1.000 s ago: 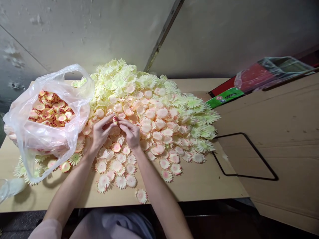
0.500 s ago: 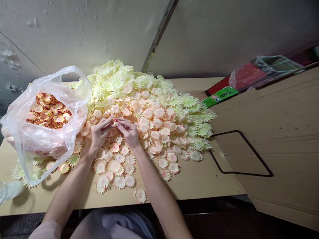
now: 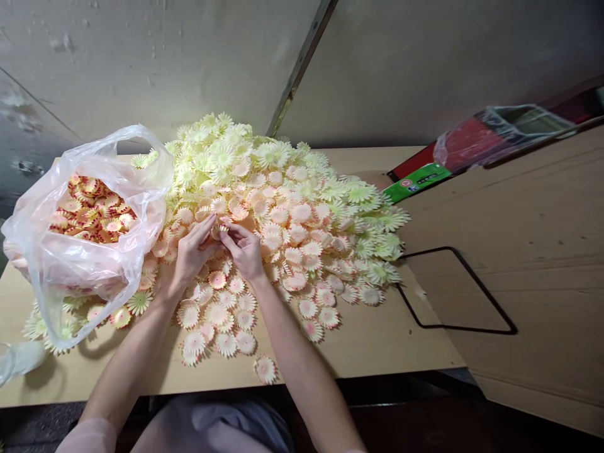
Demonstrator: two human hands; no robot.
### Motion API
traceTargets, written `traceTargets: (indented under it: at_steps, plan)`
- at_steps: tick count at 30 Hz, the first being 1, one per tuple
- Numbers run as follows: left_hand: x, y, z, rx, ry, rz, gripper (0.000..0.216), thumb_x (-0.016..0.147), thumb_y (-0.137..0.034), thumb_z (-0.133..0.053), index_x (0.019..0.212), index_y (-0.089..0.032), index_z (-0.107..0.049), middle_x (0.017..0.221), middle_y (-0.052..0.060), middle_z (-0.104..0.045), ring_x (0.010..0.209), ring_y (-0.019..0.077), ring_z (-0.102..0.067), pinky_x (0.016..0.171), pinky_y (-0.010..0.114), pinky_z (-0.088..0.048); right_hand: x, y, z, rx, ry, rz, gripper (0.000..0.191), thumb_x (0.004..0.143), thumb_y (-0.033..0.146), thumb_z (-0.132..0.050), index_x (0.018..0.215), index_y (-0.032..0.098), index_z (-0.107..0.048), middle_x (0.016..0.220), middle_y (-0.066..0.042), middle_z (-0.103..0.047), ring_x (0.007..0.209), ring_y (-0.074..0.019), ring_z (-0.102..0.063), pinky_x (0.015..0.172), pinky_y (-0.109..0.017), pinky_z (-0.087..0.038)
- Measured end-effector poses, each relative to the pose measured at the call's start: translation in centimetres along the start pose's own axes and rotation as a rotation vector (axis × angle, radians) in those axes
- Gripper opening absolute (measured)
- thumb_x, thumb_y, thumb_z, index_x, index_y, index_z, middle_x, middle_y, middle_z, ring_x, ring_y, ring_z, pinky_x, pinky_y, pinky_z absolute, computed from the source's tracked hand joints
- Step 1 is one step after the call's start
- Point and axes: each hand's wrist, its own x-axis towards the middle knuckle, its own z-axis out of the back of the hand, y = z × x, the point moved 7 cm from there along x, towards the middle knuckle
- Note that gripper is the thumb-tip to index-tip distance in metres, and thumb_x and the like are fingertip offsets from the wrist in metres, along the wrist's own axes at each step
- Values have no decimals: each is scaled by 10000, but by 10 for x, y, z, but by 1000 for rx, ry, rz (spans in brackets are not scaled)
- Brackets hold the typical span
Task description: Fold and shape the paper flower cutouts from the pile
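Fingertips of my left hand and my right hand meet over a heap of artificial flower pieces. Between them is a small pale flower piece with a scalloped edge, pinched by both hands and partly hidden by the fingers. Around and below the hands lie pale pink flower pieces with toothed rims. Greenish-yellow flower pieces are heaped behind them and to the right. Just left of my left hand stands a white plastic bag with red-edged flower pieces inside.
A wooden table carries the heap. At its right leans a large cardboard sheet with a black outlined frame. A red box sits behind it against the grey wall. At the left front corner lies a translucent cup-like object.
The fingers have shifted slightly around the flower piece. It now shows its pale scalloped edge, where a small red part showed before.
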Motion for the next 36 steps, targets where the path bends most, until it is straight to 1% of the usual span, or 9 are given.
traceTargets:
  at_steps: [6, 10, 14, 17, 20, 24, 27, 31, 36]
  plan:
    - [-4, 6, -4, 48, 28, 38, 530, 813, -83, -593, 1327, -210, -566, 1299, 54, -632, 1142, 202, -639, 1029, 318, -497, -2, 7, 0, -73, -27, 62, 278, 764, 375, -722, 964, 182, -706, 915, -65, -747, 795, -176, -712, 759, -300, -593]
    - [-7, 7, -5, 57, 8, 8, 503, 822, -69, -564, 1306, -201, -586, 1278, 54, -644, 1125, 201, -651, 1016, 319, -511, -4, 5, 1, -57, -67, 13, 278, 726, 378, -751, 911, 173, -723, 878, -63, -756, 768, -195, -722, 745, -321, -604]
    - [-8, 6, -3, 53, -25, -11, 505, 837, -34, -500, 1302, -208, -589, 1285, 51, -638, 1147, 192, -639, 1033, 333, -500, -4, 6, -1, -37, -39, 11, 260, 723, 353, -753, 923, 188, -734, 898, -55, -761, 791, -201, -724, 763, -330, -603]
    - [-6, 3, -1, 16, -39, -7, 427, 859, -88, -532, 1256, -214, -628, 1264, 56, -652, 1153, 197, -635, 1037, 349, -498, -4, 8, -2, -22, -21, 28, 250, 727, 333, -741, 936, 197, -722, 912, -58, -759, 813, -208, -725, 781, -343, -600]
    - [-3, 6, 1, -59, -47, 75, 408, 847, -172, -608, 1254, -200, -628, 1235, 78, -671, 1097, 211, -665, 983, 354, -535, -4, 9, -3, -14, -15, 44, 238, 739, 317, -727, 942, 196, -702, 931, -62, -752, 843, -209, -724, 811, -350, -595]
    - [-2, 13, 1, -196, -31, 225, 418, 842, -218, -619, 1256, -164, -620, 1187, 106, -694, 1007, 208, -694, 883, 319, -573, -3, 9, -4, -21, -15, 50, 218, 752, 285, -720, 951, 199, -698, 938, -54, -740, 837, -191, -714, 826, -343, -588]
    - [-3, 13, 4, -254, -87, 257, 296, 838, -224, -622, 1112, -149, -703, 1079, 105, -731, 941, 198, -706, 841, 299, -580, -4, 15, -2, -71, -38, 114, 199, 756, 266, -715, 946, 206, -713, 981, -54, -717, 864, -181, -692, 834, -330, -576]
    - [-5, 15, 9, -291, -177, 293, 257, 797, -232, -666, 1028, -142, -734, 993, 102, -749, 843, 188, -716, 772, 295, -592, -6, 20, -4, -109, -33, 149, 213, 764, 271, -703, 970, 226, -732, 1034, -53, -693, 916, -186, -670, 847, -331, -571]
    - [-8, 15, 11, -263, -189, 290, 215, 784, -266, -688, 952, -153, -760, 956, 97, -761, 833, 193, -719, 767, 300, -597, -8, 19, 1, -208, -125, 175, 149, 766, 245, -676, 889, 218, -756, 879, -47, -686, 791, -169, -658, 738, -308, -575]
